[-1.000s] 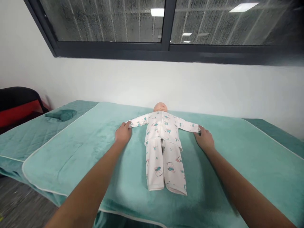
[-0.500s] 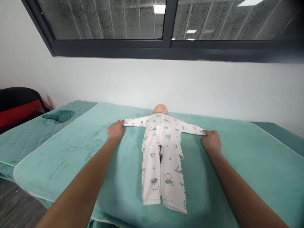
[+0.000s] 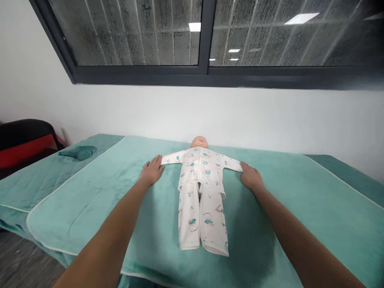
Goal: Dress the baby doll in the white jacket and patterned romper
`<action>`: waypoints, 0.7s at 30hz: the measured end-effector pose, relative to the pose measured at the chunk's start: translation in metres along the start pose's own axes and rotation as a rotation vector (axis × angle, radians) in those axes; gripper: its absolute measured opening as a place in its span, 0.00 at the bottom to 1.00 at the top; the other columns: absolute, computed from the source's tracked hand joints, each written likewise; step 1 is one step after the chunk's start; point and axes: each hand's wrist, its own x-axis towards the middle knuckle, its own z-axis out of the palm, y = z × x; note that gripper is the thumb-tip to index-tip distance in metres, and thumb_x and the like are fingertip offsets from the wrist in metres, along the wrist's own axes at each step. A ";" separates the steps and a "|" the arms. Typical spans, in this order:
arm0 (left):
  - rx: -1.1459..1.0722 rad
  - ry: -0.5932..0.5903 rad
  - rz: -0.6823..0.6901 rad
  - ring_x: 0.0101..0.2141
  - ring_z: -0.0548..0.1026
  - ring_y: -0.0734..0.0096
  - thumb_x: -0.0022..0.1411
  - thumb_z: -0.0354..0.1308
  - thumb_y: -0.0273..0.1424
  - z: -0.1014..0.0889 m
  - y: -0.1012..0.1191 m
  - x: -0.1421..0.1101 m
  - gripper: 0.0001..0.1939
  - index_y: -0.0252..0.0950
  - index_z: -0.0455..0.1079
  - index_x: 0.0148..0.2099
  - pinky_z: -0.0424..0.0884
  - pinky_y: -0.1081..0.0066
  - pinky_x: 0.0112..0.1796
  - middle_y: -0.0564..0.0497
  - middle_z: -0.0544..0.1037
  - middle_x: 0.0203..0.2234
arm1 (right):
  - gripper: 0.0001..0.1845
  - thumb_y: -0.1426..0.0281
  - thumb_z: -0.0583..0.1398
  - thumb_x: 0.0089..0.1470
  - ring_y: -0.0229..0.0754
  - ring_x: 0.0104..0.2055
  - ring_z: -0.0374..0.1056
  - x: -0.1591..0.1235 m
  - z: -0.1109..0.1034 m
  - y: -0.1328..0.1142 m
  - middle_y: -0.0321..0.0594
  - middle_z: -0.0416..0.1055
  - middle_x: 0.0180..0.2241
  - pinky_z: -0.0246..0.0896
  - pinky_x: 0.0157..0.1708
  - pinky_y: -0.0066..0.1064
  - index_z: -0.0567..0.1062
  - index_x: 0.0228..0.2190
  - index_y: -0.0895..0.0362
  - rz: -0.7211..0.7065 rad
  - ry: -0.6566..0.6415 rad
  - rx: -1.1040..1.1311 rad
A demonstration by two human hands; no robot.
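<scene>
A baby doll lies on its back on the green bed cover, its bald head toward the wall. It wears a white printed pajama top with both sleeves stretched sideways, and matching pajama pants with the legs pointing toward me. My left hand rests flat, fingers extended, at the cuff of the sleeve on the left. At the other cuff, my right hand lies palm down with its fingers stretched out, partly covering the sleeve end. The doll's own hands are not visible.
Behind the bed rises a white wall with a dark-framed window above. A face hole shows in the bed cover at far left. Beyond it stands a black and red object.
My fingers have gone from pinching the cuffs to lying flat against them. Both hands have shifted slightly inward, and the right sleeve looks shorter. The camera view has tilted up a little.
</scene>
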 end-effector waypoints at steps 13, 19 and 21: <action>-0.003 -0.035 -0.096 0.68 0.45 0.61 0.69 0.32 0.49 0.005 -0.001 -0.002 0.34 0.43 0.36 0.72 0.43 0.51 0.64 0.47 0.44 0.70 | 0.39 0.54 0.39 0.62 0.48 0.70 0.39 -0.021 0.006 -0.003 0.44 0.39 0.69 0.35 0.66 0.48 0.45 0.67 0.63 0.186 -0.025 -0.022; -0.011 -0.032 -0.118 0.68 0.44 0.62 0.68 0.32 0.48 0.004 0.000 -0.002 0.35 0.42 0.35 0.72 0.43 0.52 0.64 0.47 0.44 0.70 | 0.42 0.50 0.38 0.61 0.50 0.70 0.38 -0.023 0.006 -0.004 0.46 0.35 0.69 0.32 0.66 0.49 0.43 0.67 0.63 0.234 -0.003 -0.014; -0.015 -0.034 -0.122 0.68 0.44 0.61 0.68 0.33 0.48 0.003 0.000 -0.002 0.35 0.42 0.36 0.72 0.43 0.52 0.64 0.47 0.44 0.70 | 0.42 0.50 0.38 0.61 0.50 0.70 0.38 -0.022 0.005 -0.004 0.45 0.36 0.69 0.33 0.66 0.49 0.44 0.67 0.62 0.236 -0.007 -0.009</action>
